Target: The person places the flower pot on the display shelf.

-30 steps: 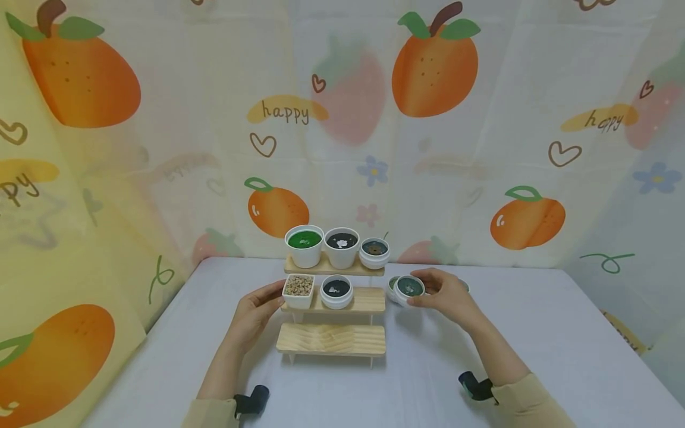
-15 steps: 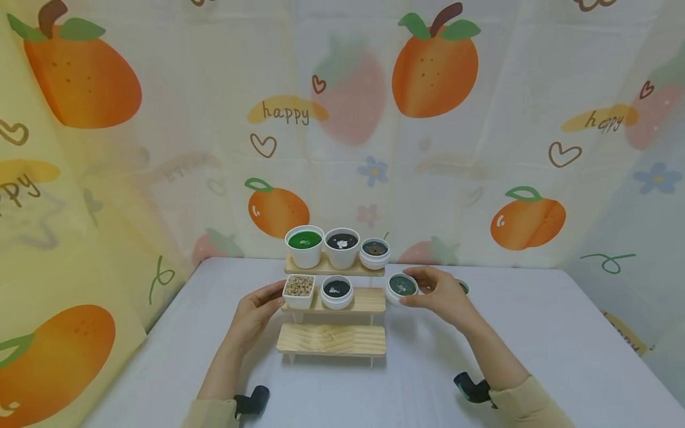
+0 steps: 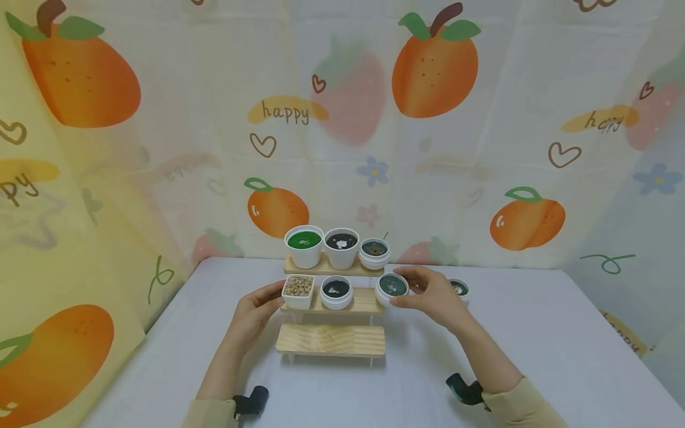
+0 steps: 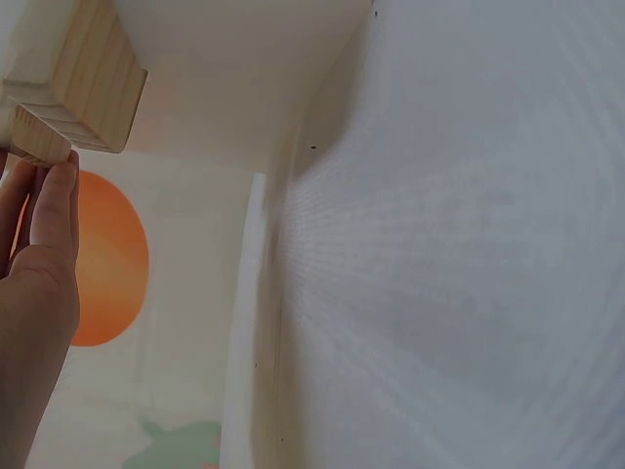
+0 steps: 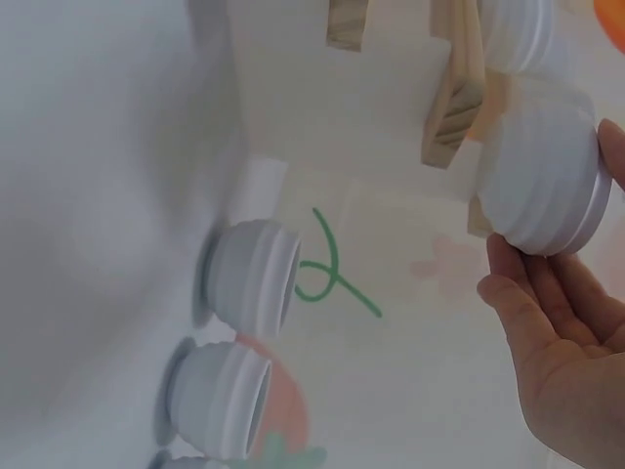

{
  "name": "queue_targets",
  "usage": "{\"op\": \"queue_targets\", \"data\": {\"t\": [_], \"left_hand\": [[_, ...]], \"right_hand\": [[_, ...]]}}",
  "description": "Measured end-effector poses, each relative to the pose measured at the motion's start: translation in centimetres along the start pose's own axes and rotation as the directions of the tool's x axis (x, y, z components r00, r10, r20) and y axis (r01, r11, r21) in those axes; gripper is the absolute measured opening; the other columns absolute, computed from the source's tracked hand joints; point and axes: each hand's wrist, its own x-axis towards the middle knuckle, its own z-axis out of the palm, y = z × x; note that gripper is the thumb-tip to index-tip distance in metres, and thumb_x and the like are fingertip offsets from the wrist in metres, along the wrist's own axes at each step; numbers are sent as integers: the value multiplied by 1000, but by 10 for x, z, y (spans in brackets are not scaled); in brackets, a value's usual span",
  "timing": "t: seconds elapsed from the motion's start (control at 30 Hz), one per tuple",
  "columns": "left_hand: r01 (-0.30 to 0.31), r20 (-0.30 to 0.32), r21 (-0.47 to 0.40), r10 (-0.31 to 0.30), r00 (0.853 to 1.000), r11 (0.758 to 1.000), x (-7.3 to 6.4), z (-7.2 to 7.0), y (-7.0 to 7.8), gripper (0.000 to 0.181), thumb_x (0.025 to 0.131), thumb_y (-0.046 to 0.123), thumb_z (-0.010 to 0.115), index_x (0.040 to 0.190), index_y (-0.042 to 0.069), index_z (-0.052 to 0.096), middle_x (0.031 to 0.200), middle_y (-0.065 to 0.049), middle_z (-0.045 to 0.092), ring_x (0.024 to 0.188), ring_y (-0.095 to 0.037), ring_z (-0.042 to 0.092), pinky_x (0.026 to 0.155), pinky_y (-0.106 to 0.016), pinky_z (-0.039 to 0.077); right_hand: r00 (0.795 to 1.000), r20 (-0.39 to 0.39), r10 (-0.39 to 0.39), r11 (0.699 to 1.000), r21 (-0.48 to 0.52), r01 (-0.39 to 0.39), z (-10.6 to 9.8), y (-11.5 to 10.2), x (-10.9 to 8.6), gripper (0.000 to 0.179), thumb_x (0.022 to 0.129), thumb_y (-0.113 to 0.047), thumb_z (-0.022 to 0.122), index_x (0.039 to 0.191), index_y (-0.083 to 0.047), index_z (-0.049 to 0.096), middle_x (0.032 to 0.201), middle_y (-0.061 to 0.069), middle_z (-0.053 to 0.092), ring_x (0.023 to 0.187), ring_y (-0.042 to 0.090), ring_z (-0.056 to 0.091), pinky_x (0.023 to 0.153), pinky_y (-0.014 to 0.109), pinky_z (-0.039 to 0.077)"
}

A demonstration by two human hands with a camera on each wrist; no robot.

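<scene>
My right hand (image 3: 428, 294) pinches a small round white bowl (image 3: 393, 289) with dark green contents, thumb in front and fingers behind. The bowl overlaps the right end of the middle wooden shelf (image 3: 366, 300) in the head view and sits close by the board's end (image 5: 454, 117) in the right wrist view. On that shelf stand a square white bowl (image 3: 298, 291) of tan grains and a round white bowl (image 3: 336, 293) with black contents. My left hand (image 3: 255, 312) touches the shelf's left end beside the square bowl, its fingertips against the wood (image 4: 39, 140) in the left wrist view.
The back shelf (image 3: 332, 267) bears a green-filled cup (image 3: 304, 246), a dark-filled cup (image 3: 342, 248) and a smaller bowl (image 3: 374, 254). A low wooden shelf (image 3: 330, 340) stands in front. Another bowl (image 3: 459, 289) is partly behind my right hand; several bowls (image 5: 252, 277) stand on the table.
My right hand has moved left with the dark green bowl, from beside the stand to the middle shelf's right end. Another bowl shows more behind that hand. The left hand stays put.
</scene>
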Motion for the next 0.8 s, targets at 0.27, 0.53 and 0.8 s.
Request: {"op": "queue_targets", "data": {"t": [0.27,0.53,0.8], "left_hand": [[3,-1,17,-3,1000,1000,0,-1,0,53,94,1,60,142,-13,42,110,22,67,108,3,62,95,-12,52],[2,6,18,-2,1000,1000,0,-1,-1,53,94,1,60,142,-13,42,111,21,67,109,2,62,95,-12,52],[9,2,20,-9,1000,1000,0,-1,-1,52,94,1,60,142,-12,42,111,21,67,109,2,62,95,-12,52]], "right_hand": [[1000,4,10,1000,21,-10,11,-5,3,60,75,-20,86,128,-5,62,128,13,66,117,26,63,109,41,50],[1000,1,8,1000,10,-8,19,-7,4,58,73,-21,87,125,-7,64,126,12,68,117,26,63,108,42,50],[1000,-8,6,1000,-3,-6,24,-8,5,57,73,-23,87,124,-10,66,126,10,68,121,27,63,108,41,50]]}}
